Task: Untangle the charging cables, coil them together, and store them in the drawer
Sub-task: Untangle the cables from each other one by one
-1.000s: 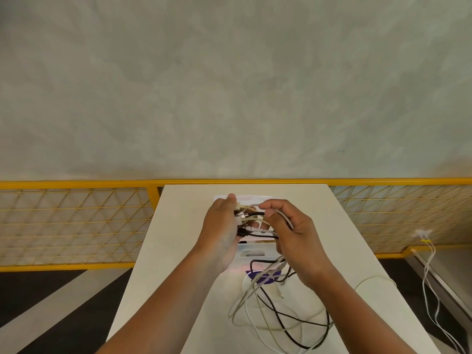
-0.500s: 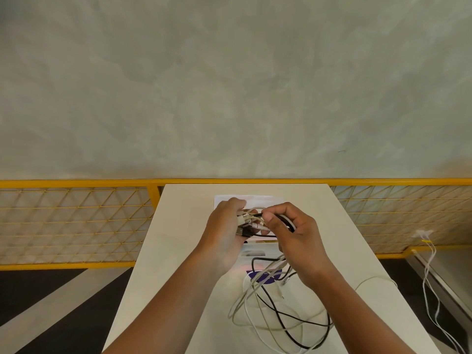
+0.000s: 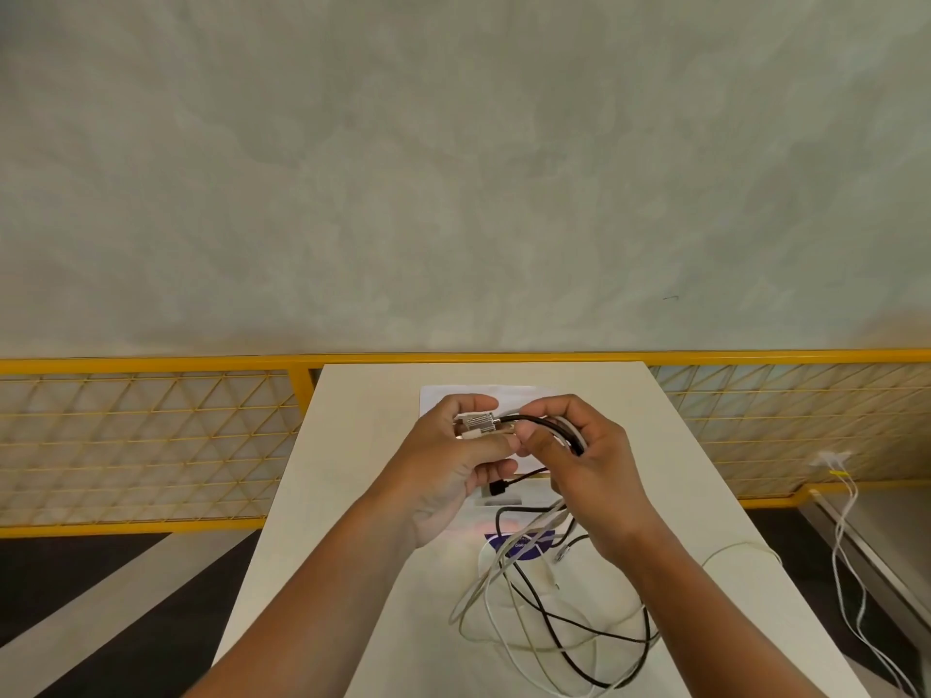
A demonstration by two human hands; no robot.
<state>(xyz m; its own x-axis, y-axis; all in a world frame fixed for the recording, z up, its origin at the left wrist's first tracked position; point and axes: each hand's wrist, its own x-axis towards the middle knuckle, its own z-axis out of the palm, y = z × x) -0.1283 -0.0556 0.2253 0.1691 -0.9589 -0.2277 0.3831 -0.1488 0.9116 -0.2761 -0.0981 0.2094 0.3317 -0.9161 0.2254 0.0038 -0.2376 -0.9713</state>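
Writing on the purple label that lies on the table is too small for me to read, and cable loops cross it and hide part of it.

My left hand pinches the metal plug ends of the charging cables between thumb and curled fingers. My right hand sits close against it at 3 o'clock, its fingers curled round the black and white strands where they leave the plugs. From that hand the cables drop toward 6 o'clock and lie on the table in loose, crossed loops, black over grey and white, running out past the near edge of view. One black plug hangs free just below my left fingers.

A white sheet lies flat on the table toward 12 o'clock, and my hands cover most of it. Beyond the table's far end a yellow mesh fence runs from 9 to 3 o'clock, with a grey wall above it. At 4 o'clock, well apart from the table, other thin white cords hang down, bound with a yellow tie.
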